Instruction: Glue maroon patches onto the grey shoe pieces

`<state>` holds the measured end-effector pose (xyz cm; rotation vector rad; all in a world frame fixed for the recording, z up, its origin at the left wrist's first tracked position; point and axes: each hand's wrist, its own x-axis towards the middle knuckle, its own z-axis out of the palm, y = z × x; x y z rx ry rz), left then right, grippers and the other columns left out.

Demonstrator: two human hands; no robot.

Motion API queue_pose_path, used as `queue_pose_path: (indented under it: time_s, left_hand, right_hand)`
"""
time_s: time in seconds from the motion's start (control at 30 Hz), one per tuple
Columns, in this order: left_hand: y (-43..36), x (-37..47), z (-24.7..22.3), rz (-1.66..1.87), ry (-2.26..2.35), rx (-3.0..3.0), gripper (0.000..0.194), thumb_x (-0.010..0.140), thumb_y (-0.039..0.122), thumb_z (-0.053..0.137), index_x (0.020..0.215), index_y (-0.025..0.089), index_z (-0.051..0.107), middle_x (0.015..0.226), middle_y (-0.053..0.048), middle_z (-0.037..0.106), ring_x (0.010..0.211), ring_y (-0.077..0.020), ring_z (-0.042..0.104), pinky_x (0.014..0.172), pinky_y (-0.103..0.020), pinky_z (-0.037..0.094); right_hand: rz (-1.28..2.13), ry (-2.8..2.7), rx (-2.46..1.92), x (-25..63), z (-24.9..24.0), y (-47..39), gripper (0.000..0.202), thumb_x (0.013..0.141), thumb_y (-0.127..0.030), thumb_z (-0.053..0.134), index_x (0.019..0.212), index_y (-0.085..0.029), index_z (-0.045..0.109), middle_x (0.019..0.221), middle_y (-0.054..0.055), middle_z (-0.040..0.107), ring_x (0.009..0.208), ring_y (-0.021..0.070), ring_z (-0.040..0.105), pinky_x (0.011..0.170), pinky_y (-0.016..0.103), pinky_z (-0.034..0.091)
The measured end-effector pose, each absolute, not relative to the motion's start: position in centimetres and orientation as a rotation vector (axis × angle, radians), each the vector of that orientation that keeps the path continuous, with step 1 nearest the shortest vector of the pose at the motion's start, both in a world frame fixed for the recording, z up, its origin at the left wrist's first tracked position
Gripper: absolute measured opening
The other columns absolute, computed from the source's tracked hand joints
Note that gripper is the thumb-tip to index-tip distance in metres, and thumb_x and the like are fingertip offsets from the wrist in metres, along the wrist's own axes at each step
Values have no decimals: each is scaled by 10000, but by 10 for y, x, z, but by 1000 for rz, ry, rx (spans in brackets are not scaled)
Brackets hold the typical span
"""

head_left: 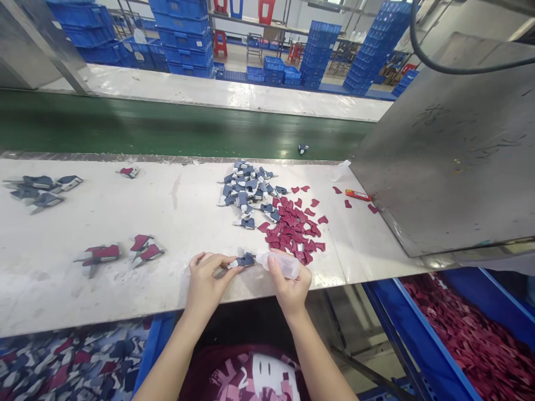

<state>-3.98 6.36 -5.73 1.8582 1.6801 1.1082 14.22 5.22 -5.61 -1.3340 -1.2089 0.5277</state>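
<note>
White worktop [196, 214] beneath both hands [209, 277], green belt [188, 127] and blue crates [184, 40] beyond.

On the table [200, 217], a heap of parts [249, 185] touches a heap of flat pieces [292, 223] to its right. Nearer are the left hand [210, 277] with one part [246, 259] and the right hand [291, 285] with a bottle [288, 265]. Behind runs a conveyor belt [188, 128] (a lone part [302, 148] on it), with stacked crates [179, 39] beyond.
</note>
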Motion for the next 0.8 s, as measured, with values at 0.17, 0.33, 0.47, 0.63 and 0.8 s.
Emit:
queue_pose_path:
  time_s: [0.17, 0.33, 0.47, 0.63, 0.8]
  left_hand:
    - [63, -39, -57, 1096, 1697, 1838, 163, 736, 412, 784, 779, 268, 719, 717, 14, 713, 737, -212, 665, 945, -447, 364]
    - [64, -39, -56, 1084, 1701, 1832, 169, 726, 422, 787, 770, 273, 719, 716, 9, 716, 738, -217, 664, 946, -451, 372]
    - [63, -39, -56, 1080, 1703, 1844, 164, 736, 421, 778, 770, 272, 717, 713, 14, 715, 736, -214, 665, 944, -447, 371]
    - [63, -39, -57, 1089, 1698, 1855, 156, 739, 403, 781, 774, 265, 717, 707, 19, 708, 725, -206, 662, 933, -438, 367]
    - [62, -39, -56, 1097, 1687, 1857, 156, 731, 394, 796, 773, 263, 723, 692, 22, 697, 709, -200, 655, 915, -427, 371]
  right_hand:
    - [541, -1201, -1331, 142, -56, 52, 228, 820, -359, 703, 897, -152, 759, 827, 95, 770, 716, 254, 740, 657, 351, 613]
    - [533, -1194, -1338, 142, -57, 52, 233, 822, -360, 700, 904, -151, 761, 826, 97, 770, 711, 255, 739, 665, 359, 615]
    - [524, -1189, -1337, 142, -57, 52, 238, 822, -360, 702, 911, -147, 761, 849, 104, 773, 740, 260, 744, 678, 354, 613]
    - [515, -1180, -1342, 143, -57, 52, 229, 827, -349, 701, 910, -144, 759, 848, 102, 772, 754, 264, 747, 686, 356, 612]
    - [468, -1179, -1349, 143, -60, 50, 212, 838, -340, 692, 897, -148, 760, 847, 101, 772, 760, 271, 749, 690, 361, 613]
